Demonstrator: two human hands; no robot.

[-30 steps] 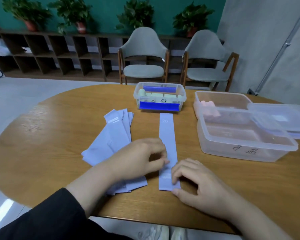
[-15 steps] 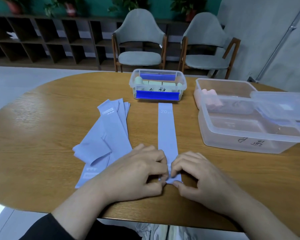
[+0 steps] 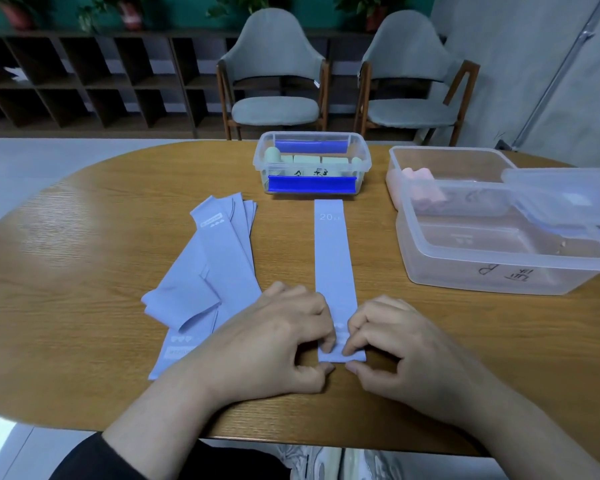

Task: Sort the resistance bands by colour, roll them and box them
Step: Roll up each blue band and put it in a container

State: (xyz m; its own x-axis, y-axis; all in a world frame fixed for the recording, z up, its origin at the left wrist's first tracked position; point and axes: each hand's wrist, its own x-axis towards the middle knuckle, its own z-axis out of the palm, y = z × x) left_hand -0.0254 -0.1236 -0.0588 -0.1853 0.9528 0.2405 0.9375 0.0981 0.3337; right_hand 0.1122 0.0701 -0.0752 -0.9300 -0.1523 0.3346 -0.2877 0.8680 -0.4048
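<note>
Both hands sit close together at the near edge of the oval wooden table point(image 3: 84, 271). The left hand point(image 3: 274, 344) and the right hand point(image 3: 406, 355) have their fingers curled, and each pinches the near end of a long flat lavender resistance band point(image 3: 333, 258) between fingertips on top and thumb at the end edge. The two sets of fingertips nearly meet over the band's near end, which lies flat on the table. From the hands the band runs straight away, with "20" printed in white at its far end.

Just to the left of the left hand, partly under its wrist, lies a loose pile of more lavender resistance bands point(image 3: 215, 271), fanned out and overlapping, one folded over at its near left corner.

Beyond the far end of the pinched band stands a small clear plastic box with blue clip handles point(image 3: 312, 164), holding pale cream rolls.

To the right of the right hand and farther off is a large clear plastic box point(image 3: 499, 261) with handwriting on its near wall. Behind it, touching or nearly so, a second clear plastic box point(image 3: 447, 164) holds pink rolls point(image 3: 420, 178). A clear plastic lid point(image 3: 568, 202) rests tilted across the right-hand boxes.

Past the table stand two grey upholstered chairs with wooden legs point(image 3: 278, 77).
</note>
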